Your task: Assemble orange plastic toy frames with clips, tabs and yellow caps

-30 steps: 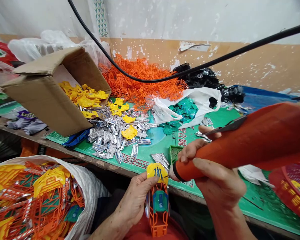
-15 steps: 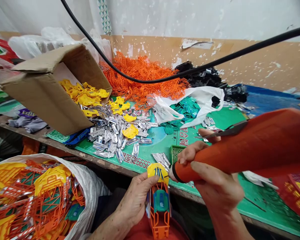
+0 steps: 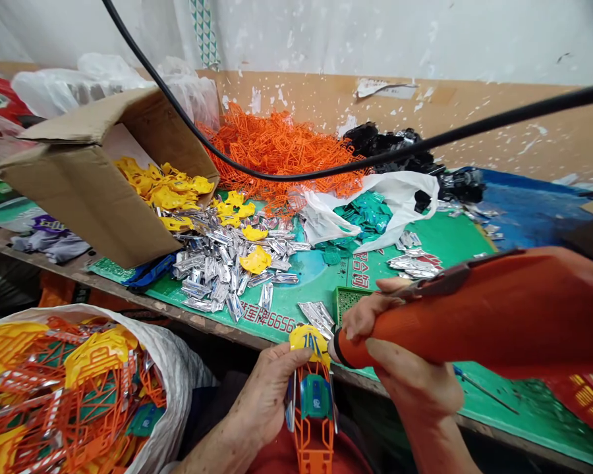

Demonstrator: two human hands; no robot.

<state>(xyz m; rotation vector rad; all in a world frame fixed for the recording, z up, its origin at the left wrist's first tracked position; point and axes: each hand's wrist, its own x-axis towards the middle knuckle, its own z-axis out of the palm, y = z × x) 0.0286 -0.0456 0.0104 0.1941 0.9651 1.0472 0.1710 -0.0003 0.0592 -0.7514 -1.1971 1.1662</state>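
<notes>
My left hand point(image 3: 271, 395) is shut around a plastic assembly point(image 3: 312, 398) with a yellow cap, an orange lattice frame, a teal centre piece and silver side strips. My right hand point(image 3: 415, 385) grips a thick orange power tool point(image 3: 474, 329), which crosses the view from the right. Its narrow black-ringed nose sits against the edge of the yellow cap. The exact tip is hidden at that contact. A small green grid tray point(image 3: 348, 303) lies just beyond my right fingers.
A woven white sack point(image 3: 172, 388) of mixed parts stands at lower left. On the green mat point(image 3: 454, 240) lie silver pieces, teal pieces in a white bag, and a tipped cardboard box point(image 3: 79, 204) of yellow caps. Orange lattices are heaped behind. Black cables point(image 3: 301, 176) cross above.
The rear of the orange tool has swung lower, and my right hand has shifted slightly left and down. Its nose stays at the yellow cap. The view has drifted slightly.
</notes>
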